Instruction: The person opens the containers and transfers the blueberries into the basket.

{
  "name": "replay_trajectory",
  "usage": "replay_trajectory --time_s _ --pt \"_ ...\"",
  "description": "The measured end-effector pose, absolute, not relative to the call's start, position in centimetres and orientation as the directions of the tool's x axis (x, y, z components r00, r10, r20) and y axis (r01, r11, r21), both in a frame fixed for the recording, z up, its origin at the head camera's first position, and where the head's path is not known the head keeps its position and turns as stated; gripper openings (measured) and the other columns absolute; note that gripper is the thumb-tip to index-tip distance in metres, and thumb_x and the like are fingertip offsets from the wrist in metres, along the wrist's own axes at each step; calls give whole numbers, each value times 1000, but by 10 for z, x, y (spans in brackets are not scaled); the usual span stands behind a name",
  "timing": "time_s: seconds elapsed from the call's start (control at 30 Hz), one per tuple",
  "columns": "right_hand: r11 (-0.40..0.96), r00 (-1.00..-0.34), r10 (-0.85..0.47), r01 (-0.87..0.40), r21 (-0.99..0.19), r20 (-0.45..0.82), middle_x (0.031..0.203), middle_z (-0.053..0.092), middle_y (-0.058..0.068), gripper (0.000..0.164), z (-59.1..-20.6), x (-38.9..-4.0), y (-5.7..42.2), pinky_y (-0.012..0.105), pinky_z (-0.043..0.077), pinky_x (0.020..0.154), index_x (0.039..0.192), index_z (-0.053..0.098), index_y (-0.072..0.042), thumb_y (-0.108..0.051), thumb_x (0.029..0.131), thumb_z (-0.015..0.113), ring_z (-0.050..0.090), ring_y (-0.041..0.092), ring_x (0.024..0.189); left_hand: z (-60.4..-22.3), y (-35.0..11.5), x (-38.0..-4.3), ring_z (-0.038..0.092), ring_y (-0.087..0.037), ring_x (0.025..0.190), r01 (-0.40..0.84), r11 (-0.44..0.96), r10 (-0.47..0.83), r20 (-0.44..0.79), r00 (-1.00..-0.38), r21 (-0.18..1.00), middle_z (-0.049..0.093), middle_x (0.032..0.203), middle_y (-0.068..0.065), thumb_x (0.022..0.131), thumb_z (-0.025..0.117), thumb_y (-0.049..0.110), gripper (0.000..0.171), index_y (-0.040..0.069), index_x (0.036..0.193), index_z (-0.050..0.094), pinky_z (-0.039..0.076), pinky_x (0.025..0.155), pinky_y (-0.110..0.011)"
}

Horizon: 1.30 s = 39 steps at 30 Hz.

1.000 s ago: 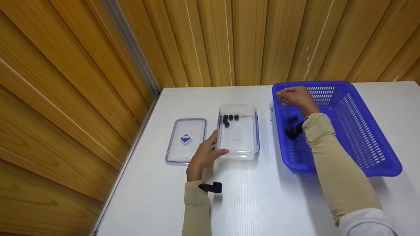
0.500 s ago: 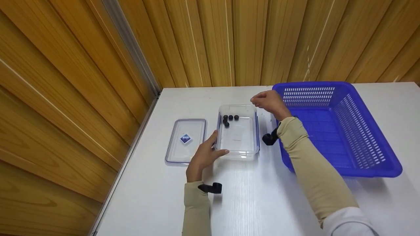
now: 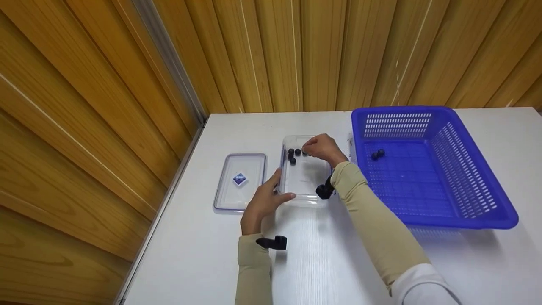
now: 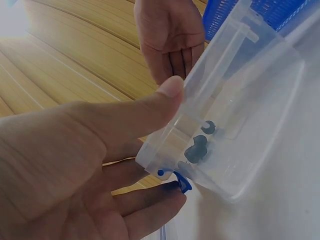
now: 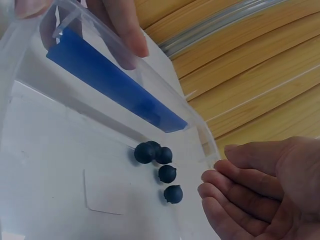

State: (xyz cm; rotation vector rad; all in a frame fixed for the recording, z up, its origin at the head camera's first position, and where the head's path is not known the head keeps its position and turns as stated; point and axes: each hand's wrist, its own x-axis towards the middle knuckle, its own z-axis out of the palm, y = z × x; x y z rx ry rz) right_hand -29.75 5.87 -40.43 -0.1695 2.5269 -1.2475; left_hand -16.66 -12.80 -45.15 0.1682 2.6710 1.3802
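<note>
My left hand [image 3: 264, 199] grips the near left corner of a clear plastic food container [image 4: 260, 115], thumb at the near rim and fingers along the outer left side. Dark blueberries [image 5: 167, 174] lie inside, clustered toward the far left. Above the container's far part is my right hand [image 3: 322, 148], fingers bent and bunched. Its fingertips [image 5: 220, 165] and thumb come close together in the right wrist view. No berry shows between them there; whether one is hidden I cannot tell. Two more dark berries [image 3: 377, 154] sit in the blue plastic basket [image 3: 427, 182].
To the container's left lies its clear lid [image 3: 228, 195] with a blue-and-white label [image 3: 239, 179]. The basket stands right of the container on the white table [image 3: 190, 254]. A wood-panelled wall [image 3: 271, 55] runs behind and along the left.
The right hand has travelled left from over the basket, across the gap, and down over the container. My left hand has stayed put. The visible berries in the container keep the same places.
</note>
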Motion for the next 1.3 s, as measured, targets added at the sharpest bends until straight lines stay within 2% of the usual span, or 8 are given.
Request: replay_trajectory --time_s 0.2,0.33,0.47,0.6,0.7,0.87,1.1,1.3 --pt "596 -934 -232 85 -798 -272 102 66 15 30 -416 -295 48 30 49 78 110 66 -2 -17 84 63 58 16 84 -450 -128 -167 29 -25 134 44 576 161 -60 -985 816 19 152 -6 81 69 37 88 12 148 17 25 110 -38" --pt "639 -943 -219 54 -768 -248 92 68 12 28 -423 -293 42 25 47 67 104 68 0 -16 82 63 58 15 76 -451 -128 -167 27 -24 135 46 575 166 -61 -984 817 19 152 -5 81 69 38 88 12 148 18 24 110 -37" --pt "683 -959 -182 37 -729 -219 66 61 2 9 -429 -293 37 23 39 54 74 67 -6 -14 78 64 51 14 62 -452 -128 -167 27 -23 135 56 587 171 -56 -984 808 20 151 -5 81 69 38 88 13 148 18 24 110 -36" --pt "712 -966 -155 36 -701 -207 55 50 -3 20 -434 -293 36 24 36 52 59 55 -10 -14 76 65 47 17 59 -452 -127 -167 30 -24 134 73 585 176 -38 -984 807 22 151 -7 81 69 35 88 12 148 17 25 110 -35" --pt "706 -960 -151 64 -705 -238 60 56 0 13 -437 -294 37 24 42 57 72 66 -4 -15 78 65 52 18 63 -453 -128 -167 32 -25 133 85 580 184 -29 -982 810 21 151 -7 82 69 34 87 11 148 17 27 109 -35" --pt "686 -952 -157 87 -722 -264 78 64 8 27 -440 -296 37 27 47 66 100 68 3 -15 82 63 56 18 71 -453 -128 -168 33 -25 132 99 570 189 -12 -982 816 21 151 -7 82 69 33 87 9 148 18 28 108 -35" --pt "689 -944 -216 35 -724 -251 77 64 7 24 -441 -297 34 23 45 61 99 68 3 -11 81 61 54 17 69 -454 -128 -167 34 -25 131 91 565 182 -16 -983 820 22 151 -6 81 70 33 87 11 148 19 29 108 -35" --pt "703 -932 -263 -7 -711 -251 92 69 13 26 -440 -295 28 22 47 66 103 69 3 -7 79 62 56 19 77 -453 -128 -167 34 -25 132 90 568 184 -19 -983 818 20 151 -6 81 70 34 87 10 148 18 29 108 -34"
